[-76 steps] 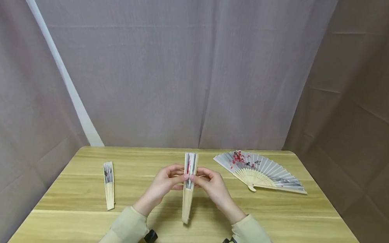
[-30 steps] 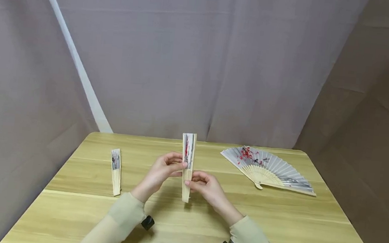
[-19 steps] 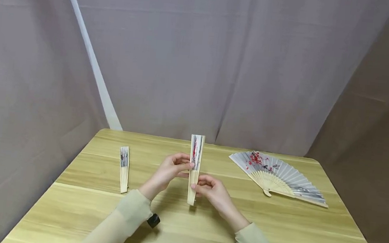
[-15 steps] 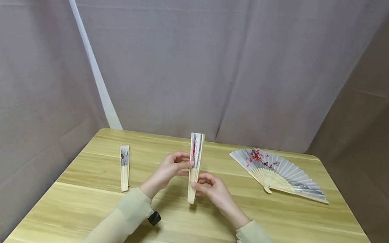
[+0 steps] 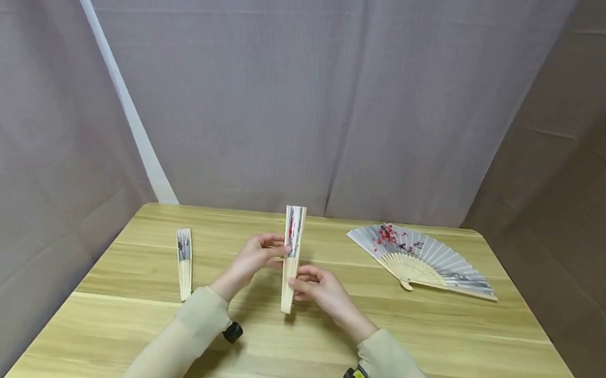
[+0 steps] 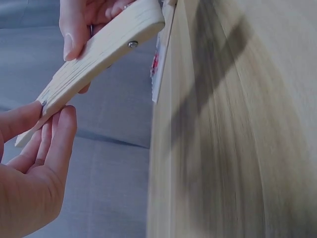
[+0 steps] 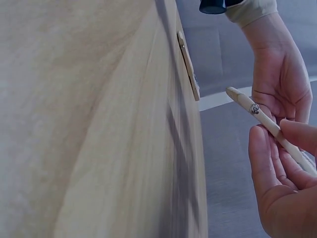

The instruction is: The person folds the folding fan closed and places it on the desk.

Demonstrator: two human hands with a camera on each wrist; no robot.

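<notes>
Wooden table [image 5: 430,347]: both hands pinch closed fan [image 5: 291,255] upright

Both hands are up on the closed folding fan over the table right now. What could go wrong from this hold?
1. The closed folding fan is held upright above the table only by fingertips: the left hand pinches near the paper, the right hand the wooden ribs. It may slip and drop.
2. If the fan tips or swings left, it might knock the second closed fan.
3. A sweep to the right could snag the open fan lying spread there.
</notes>
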